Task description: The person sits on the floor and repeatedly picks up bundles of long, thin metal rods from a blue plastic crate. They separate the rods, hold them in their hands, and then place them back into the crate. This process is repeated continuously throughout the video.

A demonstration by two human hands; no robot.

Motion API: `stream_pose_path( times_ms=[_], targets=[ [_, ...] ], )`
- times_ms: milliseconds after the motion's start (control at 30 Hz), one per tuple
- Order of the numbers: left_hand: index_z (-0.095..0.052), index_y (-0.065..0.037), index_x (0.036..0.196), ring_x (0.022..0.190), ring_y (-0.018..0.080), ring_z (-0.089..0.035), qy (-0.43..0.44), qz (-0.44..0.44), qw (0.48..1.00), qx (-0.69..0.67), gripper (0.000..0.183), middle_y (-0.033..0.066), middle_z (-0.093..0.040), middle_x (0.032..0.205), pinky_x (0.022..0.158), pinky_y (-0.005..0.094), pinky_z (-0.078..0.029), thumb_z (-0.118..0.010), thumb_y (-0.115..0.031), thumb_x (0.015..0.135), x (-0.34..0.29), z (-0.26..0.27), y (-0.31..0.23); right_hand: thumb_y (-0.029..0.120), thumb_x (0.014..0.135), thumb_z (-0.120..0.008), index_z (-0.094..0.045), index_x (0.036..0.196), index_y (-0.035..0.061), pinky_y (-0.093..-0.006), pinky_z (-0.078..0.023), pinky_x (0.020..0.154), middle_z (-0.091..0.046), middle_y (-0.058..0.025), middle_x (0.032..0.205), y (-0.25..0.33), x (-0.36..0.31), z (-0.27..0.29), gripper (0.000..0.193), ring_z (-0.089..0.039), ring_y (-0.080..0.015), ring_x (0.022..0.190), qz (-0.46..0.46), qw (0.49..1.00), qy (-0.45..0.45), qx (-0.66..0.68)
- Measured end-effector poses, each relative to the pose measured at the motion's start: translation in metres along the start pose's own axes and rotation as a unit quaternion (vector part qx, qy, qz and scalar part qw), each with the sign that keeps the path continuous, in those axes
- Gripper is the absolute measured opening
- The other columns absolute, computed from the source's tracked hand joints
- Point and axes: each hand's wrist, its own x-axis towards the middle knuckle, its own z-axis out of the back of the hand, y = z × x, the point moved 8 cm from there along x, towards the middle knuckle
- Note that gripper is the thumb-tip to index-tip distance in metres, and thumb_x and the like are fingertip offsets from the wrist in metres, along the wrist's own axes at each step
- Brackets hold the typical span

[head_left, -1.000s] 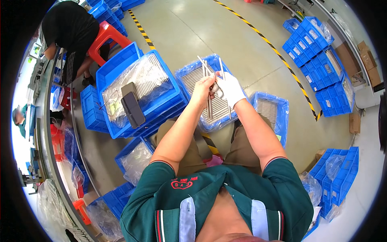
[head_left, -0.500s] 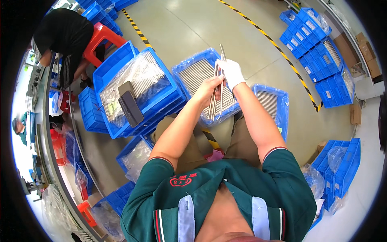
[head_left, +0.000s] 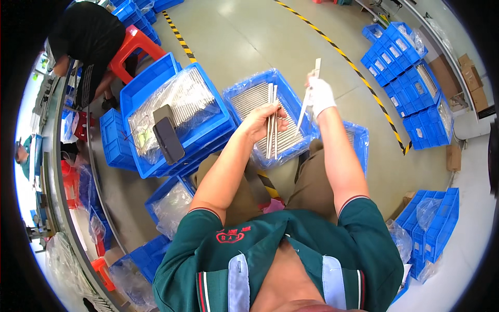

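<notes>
The left hand point(head_left: 262, 121), bare, was closed around a bundle point(head_left: 270, 143) of slim metal rods, the thumb laid over them and some fingertips showing on the far side. The bundle stood nearly lengthwise to the person, its ends spreading slightly apart above and below the grip. The right hand point(head_left: 322, 98), in a white glove, was pinching a single rod point(head_left: 317, 66) between thumb and fingers. This rod slanted, its far end jutting past the fingers and its near end pointing down toward the bin, to the right of the bundle. The two hands were apart, the right one a little farther out from the body. Whether the single rod's lower end touched anything could not be told.

Right below the left hand was the bin point(head_left: 283, 160), blue and lined with clear plastic, with more rods point(head_left: 247, 99) lying side by side in it. Another lined bin point(head_left: 362, 148) showed beyond the right forearm, partly hidden by it. To the left of the left hand rose a stack of blue crates point(head_left: 214, 127); the top one held rods under clear film point(head_left: 202, 106), and a dark phone point(head_left: 169, 143) lay over its near side. Farther left of the hands, a co-worker point(head_left: 86, 36) in black leaned beside a red stool point(head_left: 130, 54).
</notes>
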Motion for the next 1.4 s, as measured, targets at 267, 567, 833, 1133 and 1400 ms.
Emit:
stream_pose_path(
  times_ms=[267, 567, 833, 1133, 1400],
  targets=[
    [-0.059, -0.001, 0.088, 0.080, 0.0279, -0.062, 0.066, 0.001, 0.997, -0.040, 0.031, 0.0132, -0.061, 0.094, 0.075, 0.0433, -0.052, -0.057, -0.031, 0.089, 0.005, -0.002, -0.001, 0.036, 0.085, -0.060, -0.064, 0.082, 0.0037, -0.0290, -0.045, 0.050, -0.058, -0.0053, 0.059, -0.015, -0.048, -0.074, 0.033, -0.054, -0.0131, 0.052, 0.057, 0.937, 0.165, -0.302],
    [-0.059, -0.005, 0.088, 0.065, 0.0189, -0.056, -0.037, -0.039, 0.998, -0.037, 0.026, 0.0040, -0.057, 0.073, 0.061, 0.0355, -0.050, -0.060, -0.031, 0.088, 0.010, 0.014, -0.010, 0.030, 0.087, -0.057, -0.062, 0.089, 0.0044, -0.0332, -0.047, 0.058, -0.062, -0.0085, 0.078, -0.057, -0.018, -0.056, 0.026, -0.057, -0.0165, 0.068, -0.086, 0.953, 0.167, -0.236],
    [-0.060, -0.006, 0.087, 0.060, 0.0144, -0.053, -0.165, -0.201, 0.965, -0.033, 0.027, 0.0013, -0.055, 0.075, 0.054, 0.0322, -0.048, -0.061, -0.033, 0.087, -0.005, 0.056, -0.071, 0.020, 0.093, -0.050, -0.045, 0.127, 0.0134, -0.0213, -0.036, 0.043, -0.052, -0.0005, 0.069, -0.027, -0.090, -0.075, 0.036, -0.045, -0.0079, 0.051, -0.201, 0.941, 0.272, 0.029],
    [-0.056, -0.007, 0.089, 0.052, 0.0126, -0.046, -0.220, -0.274, 0.923, -0.158, 0.030, -0.0002, -0.047, 0.069, 0.048, 0.0308, -0.043, -0.056, -0.037, 0.090, -0.016, 0.082, -0.093, 0.014, 0.092, -0.052, -0.058, 0.115, 0.0022, -0.0183, -0.036, 0.050, -0.053, 0.0028, 0.070, -0.031, -0.107, -0.089, 0.027, -0.045, -0.0028, 0.055, -0.046, 0.955, 0.280, -0.089],
    [-0.057, -0.006, 0.086, 0.053, 0.0128, -0.046, -0.171, -0.247, 0.943, -0.146, 0.032, 0.0018, -0.046, 0.060, 0.050, 0.0307, -0.044, -0.054, -0.038, 0.091, -0.008, 0.067, -0.083, 0.011, 0.090, -0.054, -0.060, 0.113, 0.0024, -0.0201, -0.038, 0.052, -0.053, 0.0017, 0.070, -0.025, -0.111, -0.086, 0.025, -0.045, -0.0036, 0.057, -0.004, 0.955, 0.273, -0.118]
  ],
)
